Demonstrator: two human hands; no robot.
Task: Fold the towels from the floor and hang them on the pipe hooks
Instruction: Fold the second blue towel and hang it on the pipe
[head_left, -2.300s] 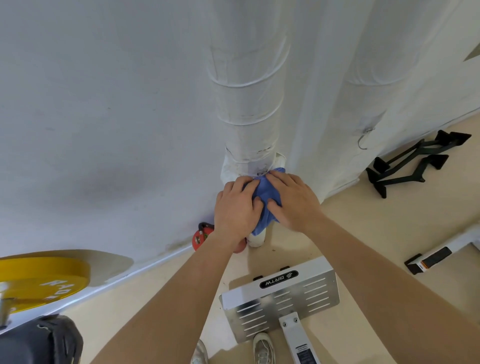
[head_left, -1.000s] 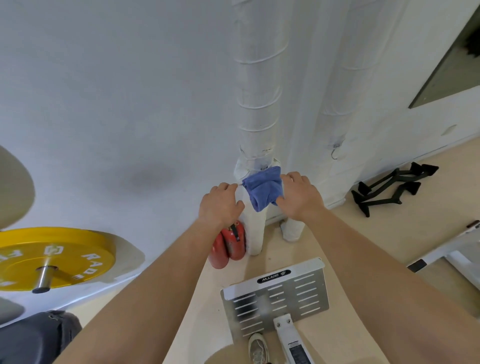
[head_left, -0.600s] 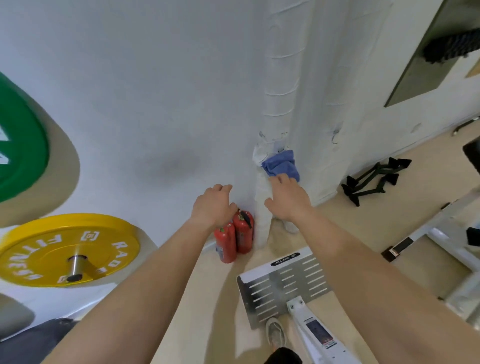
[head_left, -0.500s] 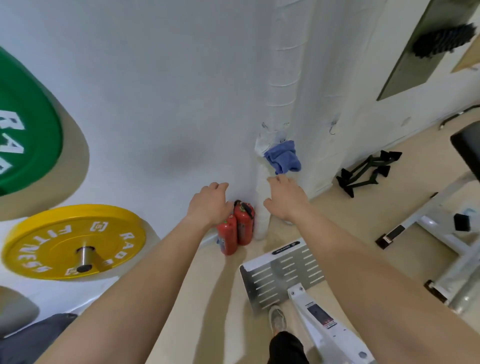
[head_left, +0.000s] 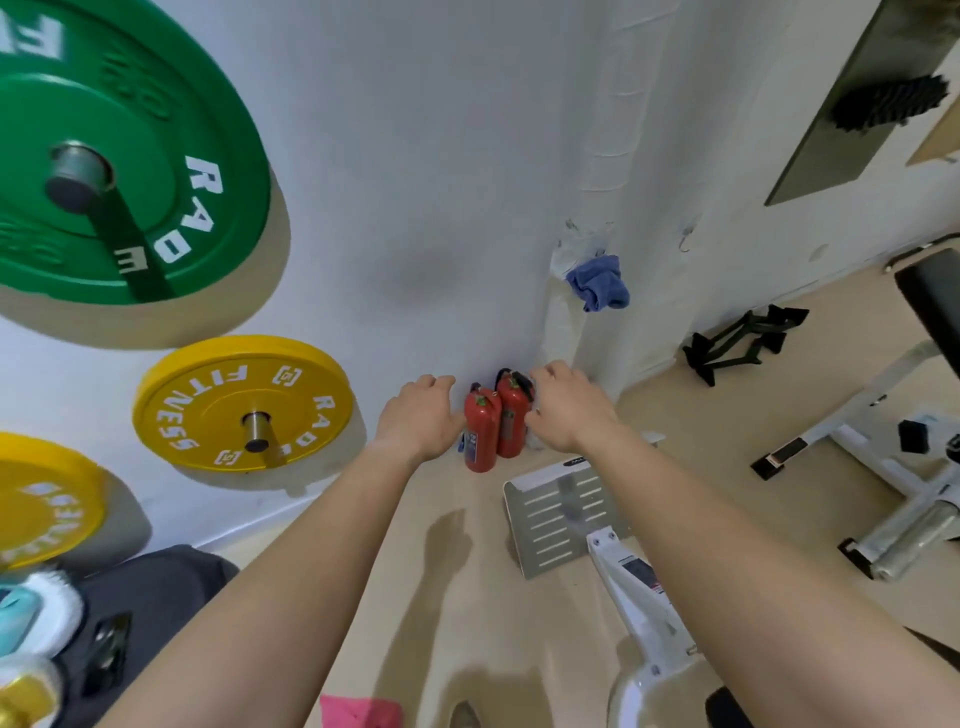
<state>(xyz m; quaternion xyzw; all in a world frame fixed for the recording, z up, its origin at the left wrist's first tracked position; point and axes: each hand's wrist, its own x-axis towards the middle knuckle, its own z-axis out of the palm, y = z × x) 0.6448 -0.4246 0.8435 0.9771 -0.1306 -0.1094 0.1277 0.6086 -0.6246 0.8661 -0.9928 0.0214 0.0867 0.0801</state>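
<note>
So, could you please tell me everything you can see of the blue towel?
The blue towel looks like soft terry cloth, bunched into a rumpled bundle rather than a flat fold. It hangs by its top against the white wrapped pipe, clear of the floor; what holds it is not discernible. The left hand and right hand are below it, neither touching it.

Beige floor (head_left: 519, 629) — fire extinguishers (head_left: 493, 428), perhaps a pink towel (head_left: 358, 713).

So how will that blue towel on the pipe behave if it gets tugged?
Likely floppy: the blue towel hangs bunched and creased. Probably light: it hangs off the white wrapped pipe at its top only. A tug could slip it off.
</note>
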